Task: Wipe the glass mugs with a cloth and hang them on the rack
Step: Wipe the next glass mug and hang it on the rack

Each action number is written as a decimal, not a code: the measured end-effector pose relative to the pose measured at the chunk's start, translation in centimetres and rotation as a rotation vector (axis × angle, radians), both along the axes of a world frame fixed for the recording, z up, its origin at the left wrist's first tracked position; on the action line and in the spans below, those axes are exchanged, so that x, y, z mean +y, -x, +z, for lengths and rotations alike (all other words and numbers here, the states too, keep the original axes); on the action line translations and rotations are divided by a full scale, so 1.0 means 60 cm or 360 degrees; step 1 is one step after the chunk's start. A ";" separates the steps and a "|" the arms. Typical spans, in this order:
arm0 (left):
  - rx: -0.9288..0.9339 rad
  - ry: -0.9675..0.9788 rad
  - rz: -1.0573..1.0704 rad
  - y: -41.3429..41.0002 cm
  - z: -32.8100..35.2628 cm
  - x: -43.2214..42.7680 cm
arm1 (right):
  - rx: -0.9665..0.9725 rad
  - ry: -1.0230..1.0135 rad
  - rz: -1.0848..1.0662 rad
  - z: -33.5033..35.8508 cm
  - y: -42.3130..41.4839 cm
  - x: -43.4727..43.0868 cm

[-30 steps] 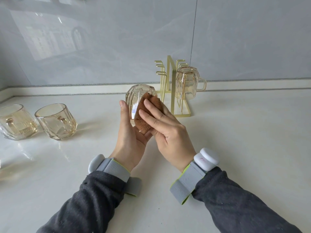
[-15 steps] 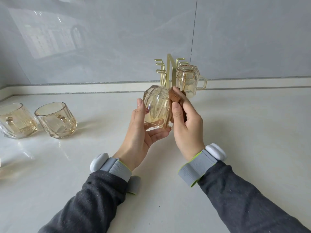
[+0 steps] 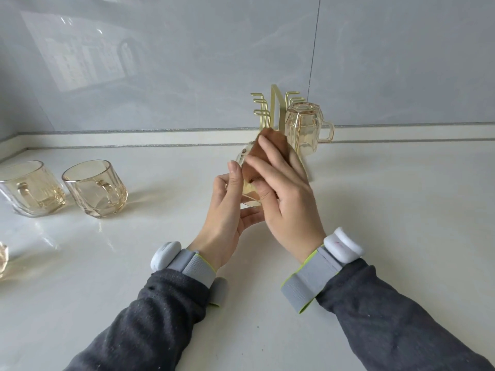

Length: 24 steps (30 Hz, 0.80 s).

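Observation:
An amber glass mug is held above the counter in front of me, mostly hidden by my hands. My left hand grips it from the left, thumb up along its side. My right hand presses a brown cloth over the top and near side of the mug, fingers spread across the cloth. Behind them stands a gold wire rack with one amber mug hanging upside down on its right side. Its left hooks are bare.
Two more amber mugs stand upright on the white counter at the left. A sliver of another glass shows at the left edge. A grey glossy wall backs the counter.
My right hand has come back over the mug with the cloth, from its right side to its top and front. The mug has tilted and sunk lower between my hands.

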State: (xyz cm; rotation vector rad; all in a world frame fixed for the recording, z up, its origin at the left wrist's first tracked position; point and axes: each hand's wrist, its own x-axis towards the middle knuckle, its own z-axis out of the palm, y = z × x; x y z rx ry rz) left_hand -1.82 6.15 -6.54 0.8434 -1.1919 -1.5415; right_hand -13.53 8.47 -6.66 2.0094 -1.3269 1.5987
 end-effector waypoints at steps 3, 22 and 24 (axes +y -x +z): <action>0.0035 -0.0064 0.0056 -0.002 0.000 -0.001 | 0.0135 -0.0013 0.0067 -0.003 -0.007 0.001; 0.0398 -0.0321 -0.0218 -0.006 0.008 -0.007 | -0.0872 -0.0187 0.0246 -0.005 0.010 0.002; 0.0387 -0.0284 -0.0236 -0.006 0.007 -0.006 | -0.1111 -0.0319 0.0264 -0.002 0.013 0.001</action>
